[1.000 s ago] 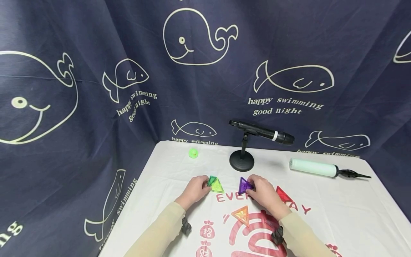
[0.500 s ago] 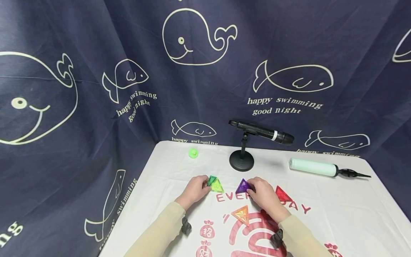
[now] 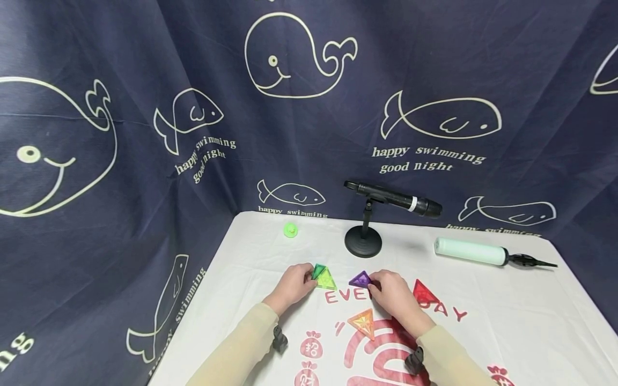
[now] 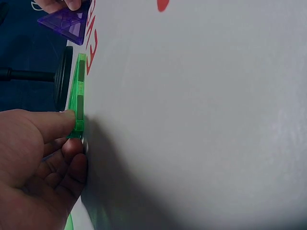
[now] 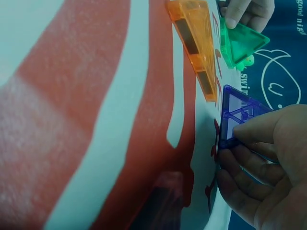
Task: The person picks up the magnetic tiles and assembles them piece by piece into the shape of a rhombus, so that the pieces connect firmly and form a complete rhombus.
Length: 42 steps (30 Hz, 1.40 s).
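In the head view, my left hand point(image 3: 292, 284) pinches green triangular magnetic tiles point(image 3: 326, 279), a darker green part lying against a lime one. The left wrist view shows my thumb on the green tile point(image 4: 79, 93) and its edge along the table. My right hand point(image 3: 394, 292) pinches a purple triangular magnetic tile point(image 3: 360, 279) between thumb and fingers, a short gap to the right of the green. In the right wrist view the purple tile point(image 5: 239, 115) stands tilted up. An orange triangular tile point(image 3: 363, 323) and a red one point(image 3: 424, 293) lie on the table.
Behind the hands stands a black microphone point(image 3: 391, 198) on a round-based stand point(image 3: 363, 242). A small green duck point(image 3: 291, 230) sits at the back left, a pale green hand pump point(image 3: 470, 251) at the back right. A dark blue curtain point(image 3: 309, 134) hangs beyond the white-covered table.
My right hand has turned the purple tile and brought it slightly left, so that it looks flatter and closer to the green tiles. The left hand has kept still.
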Available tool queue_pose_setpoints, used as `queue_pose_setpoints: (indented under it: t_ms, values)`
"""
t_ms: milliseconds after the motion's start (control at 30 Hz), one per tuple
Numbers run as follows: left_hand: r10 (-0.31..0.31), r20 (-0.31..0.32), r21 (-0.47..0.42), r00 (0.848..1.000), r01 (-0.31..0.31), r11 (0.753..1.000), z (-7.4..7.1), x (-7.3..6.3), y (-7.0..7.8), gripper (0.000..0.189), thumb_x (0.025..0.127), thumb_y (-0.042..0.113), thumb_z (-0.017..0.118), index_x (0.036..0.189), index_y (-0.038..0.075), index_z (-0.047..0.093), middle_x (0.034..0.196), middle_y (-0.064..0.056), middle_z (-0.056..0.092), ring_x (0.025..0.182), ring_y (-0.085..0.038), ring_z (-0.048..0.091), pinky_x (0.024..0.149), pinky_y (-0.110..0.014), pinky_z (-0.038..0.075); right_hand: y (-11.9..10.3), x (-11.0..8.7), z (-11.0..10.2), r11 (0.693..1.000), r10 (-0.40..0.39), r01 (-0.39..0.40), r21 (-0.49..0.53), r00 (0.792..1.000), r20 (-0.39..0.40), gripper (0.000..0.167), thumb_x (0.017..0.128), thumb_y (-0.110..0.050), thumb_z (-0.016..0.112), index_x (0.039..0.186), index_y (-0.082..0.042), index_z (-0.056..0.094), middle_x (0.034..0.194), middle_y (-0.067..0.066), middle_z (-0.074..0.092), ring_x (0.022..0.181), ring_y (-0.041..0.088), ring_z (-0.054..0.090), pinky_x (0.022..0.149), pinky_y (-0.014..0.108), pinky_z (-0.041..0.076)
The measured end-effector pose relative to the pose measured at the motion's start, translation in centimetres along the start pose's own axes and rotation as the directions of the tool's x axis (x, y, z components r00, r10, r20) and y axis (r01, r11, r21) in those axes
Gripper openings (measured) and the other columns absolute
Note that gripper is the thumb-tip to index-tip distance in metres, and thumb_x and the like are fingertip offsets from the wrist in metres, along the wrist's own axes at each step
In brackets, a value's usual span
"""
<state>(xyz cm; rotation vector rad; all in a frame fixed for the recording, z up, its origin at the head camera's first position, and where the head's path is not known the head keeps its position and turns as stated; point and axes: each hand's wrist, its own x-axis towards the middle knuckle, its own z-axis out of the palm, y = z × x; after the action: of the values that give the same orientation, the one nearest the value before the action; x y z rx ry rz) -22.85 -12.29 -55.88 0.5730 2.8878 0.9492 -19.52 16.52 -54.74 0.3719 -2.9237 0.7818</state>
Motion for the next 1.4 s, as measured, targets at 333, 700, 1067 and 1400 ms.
queue_pose_setpoints:
  t_ms: [333, 700, 1067, 1400]
  values:
    - [-0.015, 0.007, -0.001, 1.000, 0.015, 1.000, 0.0, 0.0, 0.1, 0.014, 0.094, 0.013, 0.078, 0.089, 0.014, 0.064, 0.071, 0.008, 0.054, 0.065, -0.008, 0.048, 0.062, -0.027, 0.044, -1.0, 0.1, 0.5, 0.999, -0.034, 0.035, 0.017, 0.999, -0.013, 0.014, 0.087, -0.007, 0.082, 0.099, -0.001, 0.079, 0.091, 0.009, 0.073, 0.087, 0.028, 0.071, 0.082, 0.048, 0.057]
    - [-0.007, 0.003, 0.000, 1.000, 0.007, 1.000, 0.0, 0.0, 0.1, 0.018, 0.094, 0.013, 0.078, 0.087, 0.015, 0.062, 0.071, 0.008, 0.053, 0.065, -0.008, 0.047, 0.062, -0.027, 0.044, -2.5, 0.4, 1.6, 0.997, -0.076, 0.076, 0.009, 0.997, 0.004, 0.012, 0.089, -0.007, 0.081, 0.100, -0.002, 0.081, 0.079, 0.003, 0.066, 0.075, 0.021, 0.065, 0.075, 0.044, 0.056]
    - [-0.016, 0.013, -0.015, 1.000, 0.016, 1.000, -0.1, -0.1, 0.1, 0.015, 0.094, 0.013, 0.077, 0.089, 0.015, 0.063, 0.072, 0.008, 0.054, 0.066, -0.008, 0.048, 0.062, -0.027, 0.044, -4.4, 1.0, 2.3, 0.998, -0.067, 0.067, -0.002, 0.997, 0.026, 0.014, 0.089, -0.009, 0.082, 0.101, -0.002, 0.081, 0.082, 0.005, 0.069, 0.080, 0.026, 0.069, 0.078, 0.045, 0.057]
    - [-0.003, 0.000, -0.018, 1.000, 0.003, 1.000, -0.1, -0.1, 0.1, 0.012, 0.093, 0.011, 0.078, 0.091, 0.012, 0.065, 0.072, 0.007, 0.055, 0.066, -0.008, 0.048, 0.063, -0.027, 0.045, -5.3, 2.0, 3.1, 0.997, -0.077, 0.077, 0.009, 0.996, 0.045, 0.013, 0.090, -0.010, 0.082, 0.078, -0.010, 0.075, 0.070, -0.002, 0.058, 0.065, 0.016, 0.053, 0.067, 0.039, 0.050]
